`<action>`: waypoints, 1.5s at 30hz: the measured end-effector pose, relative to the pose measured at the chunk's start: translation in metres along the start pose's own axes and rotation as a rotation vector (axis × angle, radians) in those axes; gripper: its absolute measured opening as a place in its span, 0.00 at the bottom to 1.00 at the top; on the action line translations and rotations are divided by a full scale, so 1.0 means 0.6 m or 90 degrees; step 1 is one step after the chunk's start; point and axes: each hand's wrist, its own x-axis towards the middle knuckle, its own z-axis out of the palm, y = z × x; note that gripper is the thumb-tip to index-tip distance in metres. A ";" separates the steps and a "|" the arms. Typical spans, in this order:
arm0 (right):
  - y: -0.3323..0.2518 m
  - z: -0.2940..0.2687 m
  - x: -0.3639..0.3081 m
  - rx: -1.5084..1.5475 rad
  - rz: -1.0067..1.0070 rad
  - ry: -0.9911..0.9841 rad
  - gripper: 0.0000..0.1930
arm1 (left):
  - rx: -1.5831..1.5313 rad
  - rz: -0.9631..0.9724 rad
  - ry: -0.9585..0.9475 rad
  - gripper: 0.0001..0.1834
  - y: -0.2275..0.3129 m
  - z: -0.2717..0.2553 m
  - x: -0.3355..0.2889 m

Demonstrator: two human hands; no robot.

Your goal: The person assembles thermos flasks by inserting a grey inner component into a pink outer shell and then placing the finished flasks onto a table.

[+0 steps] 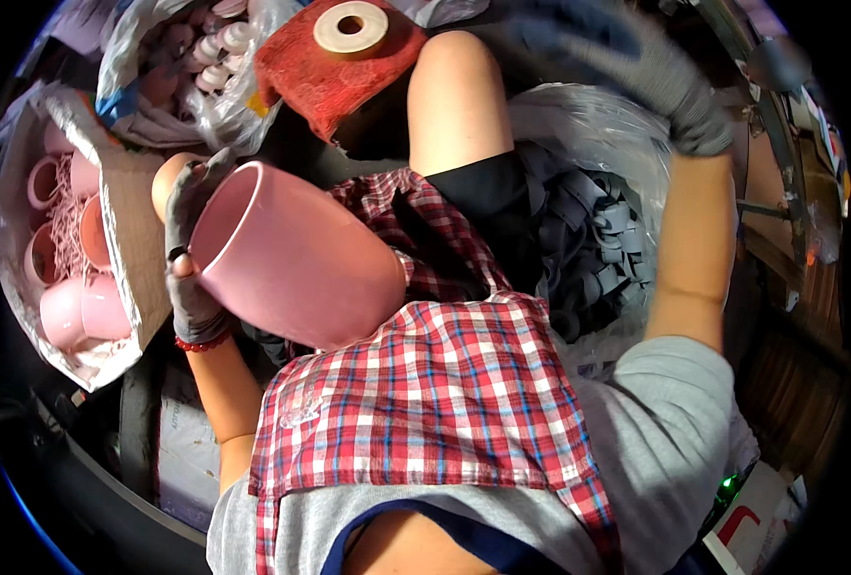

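My left hand (192,251), in a grey work glove, grips the rim side of a big, smooth pink tumbler-shaped vessel (301,259). The vessel lies tilted over my lap against the plaid apron, its open mouth toward the upper left. My right hand (626,53), also gloved in grey, is raised at the upper right, away from the vessel. Motion smears its fingers. A dark blue blur shows at that hand, and I cannot make out whether it is part of the glove or something held.
At the left, a sack (124,220) holds several glossy pink pieces. Behind it, a plastic bag (138,115) contains small pink and white parts. A pale ring-shaped disc (328,36) rests on a red cloth-covered block (320,86). Grey curved pieces (617,240) fill a clear bag right of my leg.
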 end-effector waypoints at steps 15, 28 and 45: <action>0.264 0.240 -0.247 -0.473 0.080 -0.101 0.19 | -0.187 -0.103 -0.239 0.54 -0.034 -0.175 -0.035; 0.240 0.198 -0.284 -0.562 0.080 -0.374 0.28 | 0.022 -0.009 -0.243 0.72 0.066 -0.018 0.004; -0.201 0.048 0.052 0.188 -0.118 -0.007 0.26 | -0.120 -0.028 -0.366 0.62 0.012 0.051 0.085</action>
